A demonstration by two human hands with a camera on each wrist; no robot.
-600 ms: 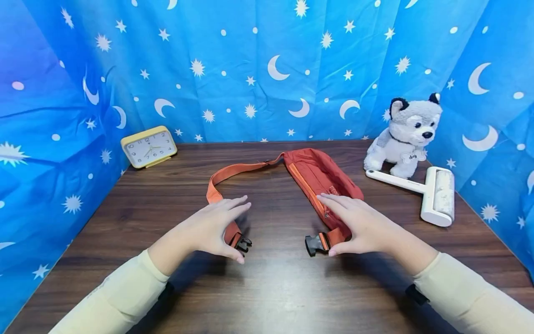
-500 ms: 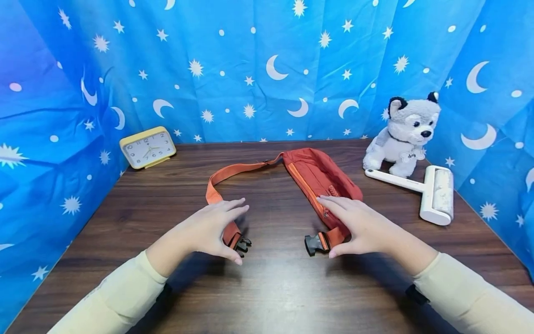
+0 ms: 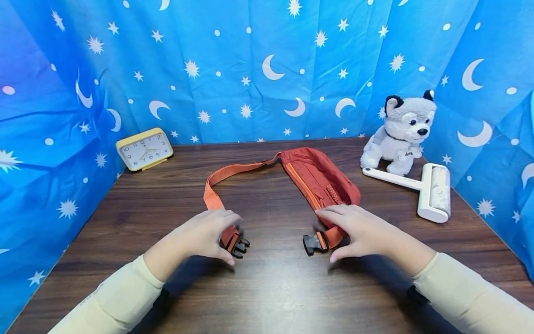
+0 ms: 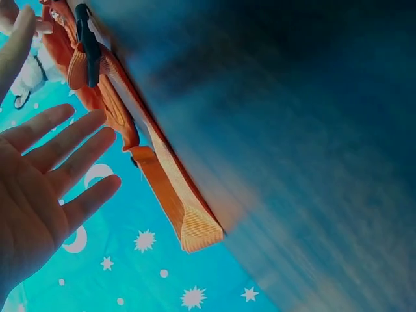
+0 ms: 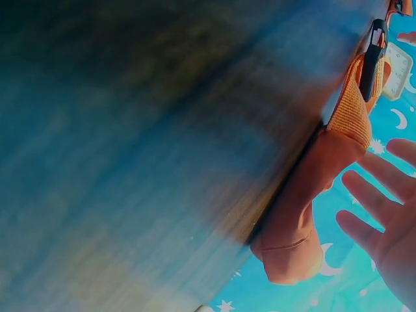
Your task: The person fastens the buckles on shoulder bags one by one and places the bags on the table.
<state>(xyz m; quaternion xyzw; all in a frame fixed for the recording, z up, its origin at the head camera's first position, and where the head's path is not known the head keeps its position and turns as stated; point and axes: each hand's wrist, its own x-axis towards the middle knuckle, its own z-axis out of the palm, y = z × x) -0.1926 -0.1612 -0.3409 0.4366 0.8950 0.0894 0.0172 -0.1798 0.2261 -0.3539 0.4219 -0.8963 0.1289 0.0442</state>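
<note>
A rust-red waist bag (image 3: 321,181) lies on the table, its orange strap (image 3: 214,200) curving out to the left. My left hand (image 3: 202,235) hovers over the strap's end beside the black pronged buckle half (image 3: 239,246), thumb apart from the fingers. On the other side, my right hand (image 3: 364,230) spreads over the bag's near end, next to the black socket buckle half (image 3: 314,243). The two buckle halves face each other with a gap between. Both wrist views show extended fingers and nothing held; the left wrist view has the pronged half (image 4: 88,49) beyond the fingers.
A yellow alarm clock (image 3: 144,149) stands at the back left of the wooden table (image 3: 267,287). At the right are a plush husky (image 3: 402,134) and a white lint roller (image 3: 429,195). Blue star-patterned cloth (image 3: 233,93) encloses the back and sides.
Both hands have come down slightly, closer to the buckle ends. The head view has shifted a little; the bag and strap stay in place.
</note>
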